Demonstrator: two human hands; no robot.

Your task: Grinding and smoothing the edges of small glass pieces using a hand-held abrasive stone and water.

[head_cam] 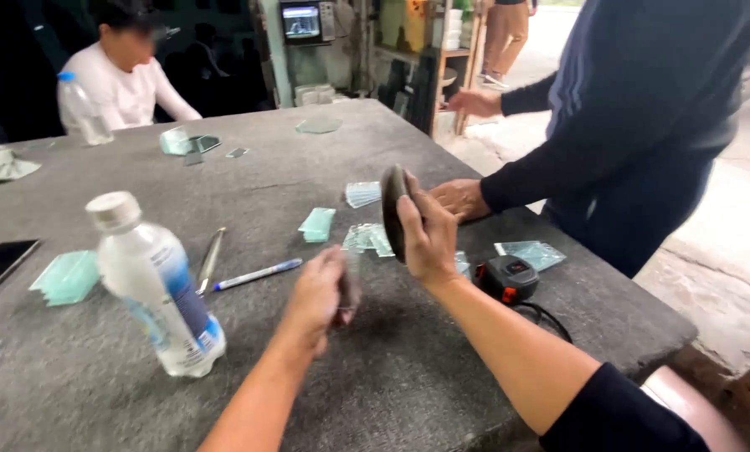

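My right hand point(429, 238) grips a dark, flat, rounded stone-like disc point(390, 205), held on edge above the grey felt-covered table point(392, 377). My left hand point(316, 297) is closed around a small dark piece point(348, 291), blurred by motion, just left of and below the disc. Small stacks of pale green glass pieces point(367, 238) lie on the table right behind both hands.
A plastic bottle point(153, 285) stands front left, with a pen point(258, 274), a metal tool point(210, 258), glass stacks point(67, 276) and a phone point(0, 265) near it. A black-orange tape measure point(509, 278) lies right. A person in dark sleeves point(559, 167) leans on the right edge; another person point(124, 79) sits far left.
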